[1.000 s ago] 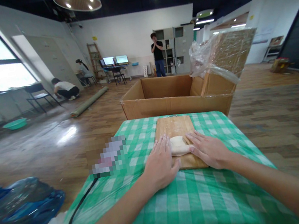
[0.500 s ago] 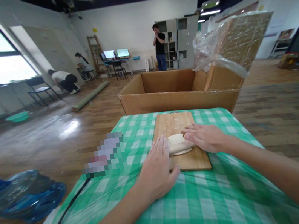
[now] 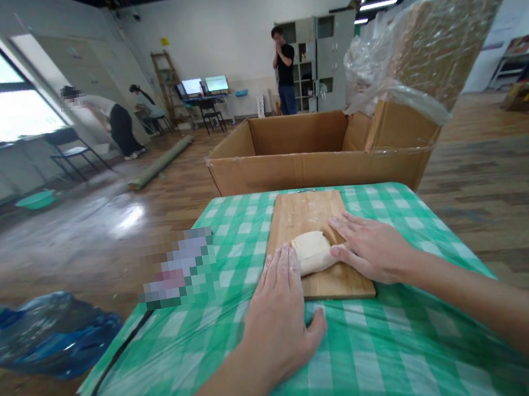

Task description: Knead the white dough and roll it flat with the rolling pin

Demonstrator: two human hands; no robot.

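A pale, folded piece of dough point(image 3: 312, 253) lies on a wooden cutting board point(image 3: 297, 213) with a floury surface. My left hand point(image 3: 284, 313) rests flat along the dough's left end, fingers stretched out together and thumb spread toward me over the tablecloth. At the opposite end, my right hand point(image 3: 372, 249) has its fingers extended over the board's right edge. Its thumb touches a thin right-hand part of the dough. The palms of both hands are hidden from this angle.
A green-checked cloth point(image 3: 229, 231) covers the table. A blurred-out phone-like object point(image 3: 179, 266) with a black cord point(image 3: 116, 371) lies left. Beyond stand an open cardboard box point(image 3: 300, 168) and several people. A large water bottle point(image 3: 47, 336) lies on the floor.
My right thumb has come down to the dough's right end, and its fingers have shifted slightly right. The dough's top looks flatter and wider. A crouching person at the back has risen partway.
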